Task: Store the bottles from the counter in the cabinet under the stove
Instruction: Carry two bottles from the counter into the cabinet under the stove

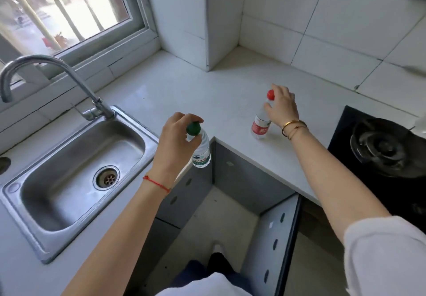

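My left hand grips a clear green-capped bottle by its neck, holding it just past the counter's inner corner, above the open cabinet space. My right hand is closed around the neck of a clear bottle with a red cap and red label, which stands slightly tilted on the white counter. Below the counter edge a grey cabinet stands open, with its door swung out toward me.
A steel sink with a curved tap lies to the left. A black gas stove sits at the right. Tiled walls and a window close off the back. My feet show on the floor below.
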`<state>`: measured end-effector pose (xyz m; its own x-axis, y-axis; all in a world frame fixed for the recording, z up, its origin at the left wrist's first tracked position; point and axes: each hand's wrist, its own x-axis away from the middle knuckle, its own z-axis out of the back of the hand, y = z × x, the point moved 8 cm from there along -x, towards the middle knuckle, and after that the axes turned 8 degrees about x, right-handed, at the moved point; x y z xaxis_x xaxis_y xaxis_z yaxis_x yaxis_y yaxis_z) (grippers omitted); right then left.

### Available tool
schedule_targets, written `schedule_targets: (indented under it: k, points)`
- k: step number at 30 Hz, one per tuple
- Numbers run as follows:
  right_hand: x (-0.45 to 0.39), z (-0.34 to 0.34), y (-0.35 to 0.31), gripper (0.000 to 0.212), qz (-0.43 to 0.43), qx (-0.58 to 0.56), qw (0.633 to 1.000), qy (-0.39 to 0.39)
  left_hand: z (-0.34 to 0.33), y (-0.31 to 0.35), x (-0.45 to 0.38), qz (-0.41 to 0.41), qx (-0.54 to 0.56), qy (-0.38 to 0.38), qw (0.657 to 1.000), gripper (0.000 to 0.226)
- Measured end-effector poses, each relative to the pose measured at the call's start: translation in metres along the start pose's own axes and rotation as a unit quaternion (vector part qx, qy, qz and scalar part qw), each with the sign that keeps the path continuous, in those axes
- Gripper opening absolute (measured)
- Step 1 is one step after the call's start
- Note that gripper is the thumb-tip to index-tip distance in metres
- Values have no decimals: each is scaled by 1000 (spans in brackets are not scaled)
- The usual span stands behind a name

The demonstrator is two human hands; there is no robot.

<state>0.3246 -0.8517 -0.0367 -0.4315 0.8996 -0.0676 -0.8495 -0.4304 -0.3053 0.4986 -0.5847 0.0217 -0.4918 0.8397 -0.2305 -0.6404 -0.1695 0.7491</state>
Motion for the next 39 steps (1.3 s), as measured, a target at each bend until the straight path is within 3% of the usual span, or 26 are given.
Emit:
schedule_targets:
  k: [3, 6, 14, 26, 34, 39]
  points:
    - [-12, -8, 2, 42, -9, -4, 1000, -23, -8, -5, -17, -5, 3, -20, 1000, 33]
    - [-12, -8, 1, 27, -22, -6, 1000, 2, -13, -6, -28, -19, 6, -39, 999, 33]
    - [65, 4, 1, 16, -58, -26, 995, 80, -24, 5, -32, -81, 25, -100, 991, 32]
    - [277, 73, 30, 27, -146, -6, 971, 187, -64, 70, 41, -187, 107, -230, 949, 35]
    - [401, 101, 96, 31, -220, 18, 949, 224, -122, 143, 128, -249, 123, -310, 909, 34]
    - [461, 104, 159, 30, -239, 7, 949, 206, -177, 186, 193, -255, 120, -332, 900, 36]
